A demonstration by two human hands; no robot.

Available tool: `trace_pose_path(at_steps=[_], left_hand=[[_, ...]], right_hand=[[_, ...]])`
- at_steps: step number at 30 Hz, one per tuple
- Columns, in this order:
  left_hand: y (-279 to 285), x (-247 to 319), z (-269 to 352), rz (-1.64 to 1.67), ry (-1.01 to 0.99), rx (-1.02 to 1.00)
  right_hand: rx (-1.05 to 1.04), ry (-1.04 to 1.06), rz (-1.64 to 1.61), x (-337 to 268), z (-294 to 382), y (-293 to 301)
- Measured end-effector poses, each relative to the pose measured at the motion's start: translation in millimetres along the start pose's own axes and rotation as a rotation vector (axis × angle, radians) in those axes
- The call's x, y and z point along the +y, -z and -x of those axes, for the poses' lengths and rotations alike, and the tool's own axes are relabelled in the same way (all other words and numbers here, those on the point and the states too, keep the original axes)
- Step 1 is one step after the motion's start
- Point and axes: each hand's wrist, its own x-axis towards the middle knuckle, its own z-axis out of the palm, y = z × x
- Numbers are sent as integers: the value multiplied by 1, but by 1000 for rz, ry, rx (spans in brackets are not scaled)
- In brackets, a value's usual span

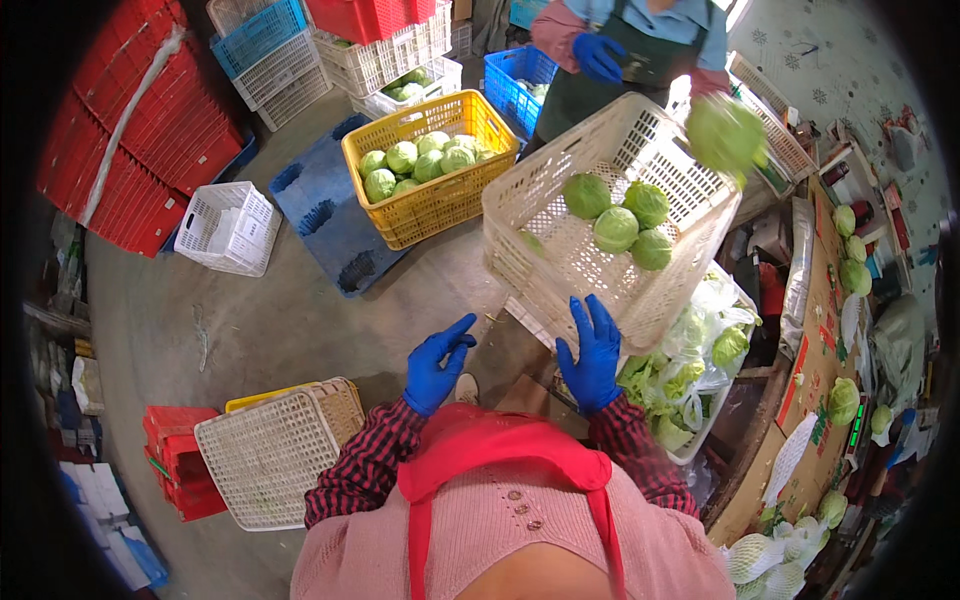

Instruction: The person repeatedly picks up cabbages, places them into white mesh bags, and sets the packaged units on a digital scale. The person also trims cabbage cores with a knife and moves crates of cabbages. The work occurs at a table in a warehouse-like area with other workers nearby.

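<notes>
My left hand (437, 367), in a blue glove, is raised over the floor with nothing in it, its fingers apart. My right hand (590, 358), gloved alike, spreads its fingers at the near side of a large white plastic crate (555, 300); whether the fingertips touch it I cannot tell. Several green cabbages (616, 229) lie loose inside this crate. Above its far right corner a cabbage (724, 133) is blurred by motion, at the end of a co-worker's arm. The co-worker's other, blue-gloved hand (598, 57) is beyond the crate.
A yellow crate (397, 225) of cabbages rests on a blue plastic pallet (315, 225) ahead left. Below right, a white crate (716, 427) holds leaves and plastic bags. A cardboard-covered bench (757, 480) runs along the right. Empty crates (270, 457) lie behind on the left.
</notes>
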Motion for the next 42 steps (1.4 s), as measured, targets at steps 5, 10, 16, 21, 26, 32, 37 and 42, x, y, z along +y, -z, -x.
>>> trace_pose_path(at_steps=[5, 10, 16, 21, 26, 32, 37, 42], left_hand=[[23, -13, -1, 55, 106, 55], [18, -23, -13, 73, 82, -31], [28, -32, -48, -11, 47, -75], [32, -38, -85, -51, 98, -76], [23, -44, -139, 12, 28, -193], [-2, -48, -182, 120, -4, -448], [-36, -48, -185, 126, -123, -542], [-31, -56, -171, 35, -92, -678]], right_hand=[[-164, -103, 355, 21, -16, -41], [-129, -74, 486, 42, -4, -59], [106, -4, 688, 55, -6, -76], [210, 8, 721, 59, -7, -83], [180, -54, 807, 48, -9, -84], [137, -119, 820, 45, -10, -83], [261, -87, 807, 50, -7, -84], [252, -93, 844, 52, -5, -85]])
